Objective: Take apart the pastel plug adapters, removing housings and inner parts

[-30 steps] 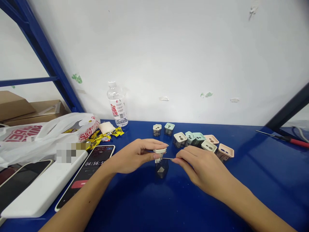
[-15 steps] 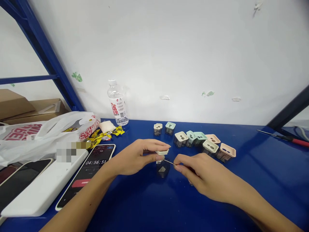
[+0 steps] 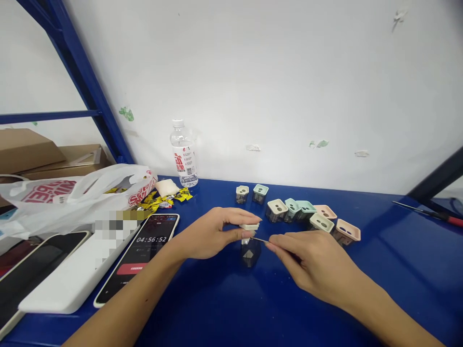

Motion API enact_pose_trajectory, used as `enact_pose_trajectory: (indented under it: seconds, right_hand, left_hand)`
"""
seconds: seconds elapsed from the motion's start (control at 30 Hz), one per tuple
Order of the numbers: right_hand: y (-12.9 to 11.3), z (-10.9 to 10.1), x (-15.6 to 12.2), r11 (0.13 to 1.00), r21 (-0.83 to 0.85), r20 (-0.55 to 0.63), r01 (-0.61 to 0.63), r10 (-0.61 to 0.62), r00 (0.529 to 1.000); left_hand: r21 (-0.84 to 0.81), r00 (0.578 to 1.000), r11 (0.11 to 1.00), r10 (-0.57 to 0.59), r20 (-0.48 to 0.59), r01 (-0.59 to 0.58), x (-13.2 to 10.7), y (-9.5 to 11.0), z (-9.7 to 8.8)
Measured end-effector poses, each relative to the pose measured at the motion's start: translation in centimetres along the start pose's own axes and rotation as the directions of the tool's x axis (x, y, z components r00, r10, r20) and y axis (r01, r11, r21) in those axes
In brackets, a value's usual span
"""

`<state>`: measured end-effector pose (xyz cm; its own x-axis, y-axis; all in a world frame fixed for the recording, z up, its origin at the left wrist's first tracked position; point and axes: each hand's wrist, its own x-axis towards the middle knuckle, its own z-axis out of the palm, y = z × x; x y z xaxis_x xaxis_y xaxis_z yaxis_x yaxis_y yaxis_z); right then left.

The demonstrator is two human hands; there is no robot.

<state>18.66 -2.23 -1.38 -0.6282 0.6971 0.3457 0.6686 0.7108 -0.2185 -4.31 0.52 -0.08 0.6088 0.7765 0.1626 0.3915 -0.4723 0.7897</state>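
In the right hand (image 3: 311, 262), a thin metal pin (image 3: 259, 239) shows only faintly.

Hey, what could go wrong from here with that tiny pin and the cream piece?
The thin metal pin in the right hand points toward the left hand, so a slip might prick its fingers. The small cream cap is a tiny piece in a light pinch, so it could drop or tip the dark see-through box just below it.
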Motion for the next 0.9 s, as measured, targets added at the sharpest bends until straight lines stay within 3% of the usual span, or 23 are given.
enact_pose_trajectory:
  seconds: [0.17, 0.5, 0.9]
  right_hand:
    - [0.21, 0.28, 0.01, 0.988, -0.145, -0.116, 0.046, -0.063, 0.991]
    - [0.50, 0.14, 0.13, 0.992, -0.123, 0.016, 0.011, -0.009, 1.000]
    - [0.67, -0.02, 0.23, 0.995, -0.100, -0.015, 0.032, -0.033, 0.999]
  left_hand:
    - [0.013, 1.000, 1.000, 0.000, -0.021, 0.000, 0.01, -0.05, -0.09]
    - [0.033, 1.000, 0.999, -0.003, 0.020, 0.002, 0.02, 0.12, -0.21]
    - [0.050, 0.999, 0.999, 0.012, 0.030, -0.013, 0.02, 0.07, -0.36]
